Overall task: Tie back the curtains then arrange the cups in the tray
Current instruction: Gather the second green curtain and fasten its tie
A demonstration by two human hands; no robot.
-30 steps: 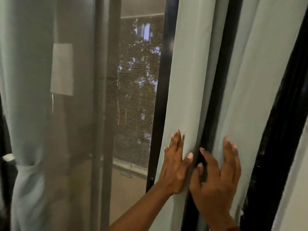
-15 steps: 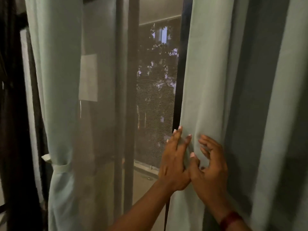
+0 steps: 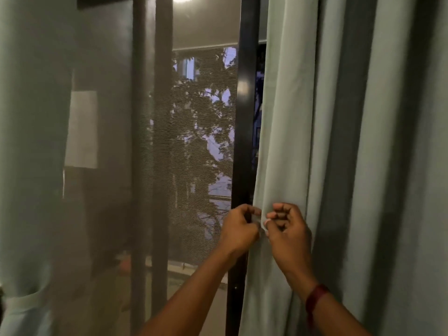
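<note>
A pale green curtain [image 3: 339, 141] hangs in long folds on the right of the window. My left hand [image 3: 238, 230] pinches its left edge at about waist height, fingers curled. Right beside it, my right hand [image 3: 287, 229] pinches the same edge with thumb and curled fingers. On the far left hangs a second green curtain [image 3: 29, 141], gathered low down by a fabric tie-back [image 3: 26, 299]. No cups or tray are in view.
A dark window frame post [image 3: 244, 117] stands just left of the right curtain. A mesh screen [image 3: 201, 154] shows trees and a building outside. Glass on the left reflects a pale rectangle [image 3: 82, 129].
Both hands went from lying flat on the right curtain's folds to curling and pinching its left edge. The view has swung right and upward.
</note>
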